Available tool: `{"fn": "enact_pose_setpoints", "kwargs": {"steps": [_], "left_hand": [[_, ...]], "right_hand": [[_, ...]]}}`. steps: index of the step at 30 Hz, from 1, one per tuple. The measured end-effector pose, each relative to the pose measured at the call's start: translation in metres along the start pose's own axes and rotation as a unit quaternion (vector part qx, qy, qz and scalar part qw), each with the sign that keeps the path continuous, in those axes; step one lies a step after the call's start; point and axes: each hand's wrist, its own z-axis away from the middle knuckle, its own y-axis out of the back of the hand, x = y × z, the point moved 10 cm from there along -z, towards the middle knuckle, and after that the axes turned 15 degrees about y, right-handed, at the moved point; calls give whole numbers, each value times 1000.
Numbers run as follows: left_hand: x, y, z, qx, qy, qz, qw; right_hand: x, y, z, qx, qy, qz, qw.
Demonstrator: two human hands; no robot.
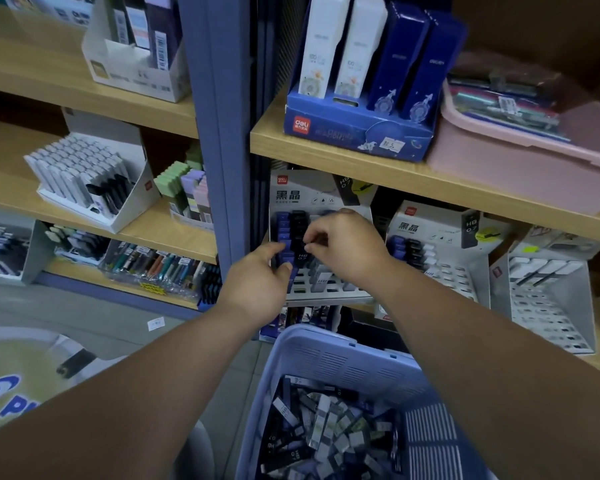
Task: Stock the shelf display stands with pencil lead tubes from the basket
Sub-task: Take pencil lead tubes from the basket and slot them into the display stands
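Two hands work at a grey card display stand cut with rows of rectangular slots, at 12 o'clock from the basket. The left hand curls thumb and forefinger round blue tubes in the stand's 9 o'clock column. The right hand pinches a slim black tube with bunched fingertips, and its forearm hides the stand's lower corner. The lavender plastic basket, slotted along its wall, holds jumbled flat pencil lead tubes. A second stand sits at 3 o'clock, a pink tub at 1 o'clock.

blue basket, pink tub
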Motion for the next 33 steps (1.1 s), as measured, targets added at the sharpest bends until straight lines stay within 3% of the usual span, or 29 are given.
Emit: {"fn": "enact_pose_setpoints", "kwargs": {"steps": [2,4,7,10,12,15,18,22,27,33], "left_hand": [[1,1,2,7,-4,-6,1000],[-1,3,4,10,-8,-7,1000],[-18,13,7,16,6,4,1000],[-59,16,20,-3,52,-37,998],[-98,9,34,-37,96,-48,994],[-159,-13,48,-59,150,-90,983],[-204,-49,53,-79,185,-97,975],[-219,-85,66,-28,162,-79,983],[-227,-82,66,64,77,-65,993],[-219,-81,67,94,42,-90,991]], "right_hand": [[-6,6,4,16,29,9,999],[-6,24,15,81,30,-10,996],[-5,51,66,193,-17,-81,978],[-1,37,147,206,-90,-130,966],[17,2,200,179,-163,-167,956],[52,-84,266,33,-286,-211,934],[74,-158,316,-68,-382,-287,876],[88,-216,365,-107,-498,-344,789],[105,-284,415,-152,-589,-345,715],[117,-314,410,-92,-622,-326,706]]}}
